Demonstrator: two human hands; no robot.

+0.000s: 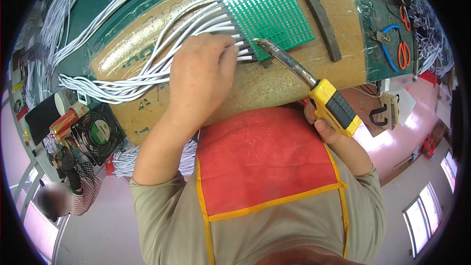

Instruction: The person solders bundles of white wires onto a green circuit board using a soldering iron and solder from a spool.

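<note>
My left hand (202,66) lies over the bundle of white cables (147,71). Its thumb and fingers close on a white cable at the lower left edge of a green circuit board (270,12). Several other cables meet the board along that left edge, and my hand hides part of them. My right hand (325,126) is wrapped round a yellow and black soldering gun (335,107). The gun's long metal shaft slants up and left, and its tip is over the board's lower left corner, close to the cable ends.
Board and cables lie on a tape-covered cardboard sheet (289,76), beside dark metal bars (319,14). Blue-handled cutters (386,49) and red-handled scissors (404,55) lie at right. A black fan (98,133) stands at left. Another person (88,191) is at far left.
</note>
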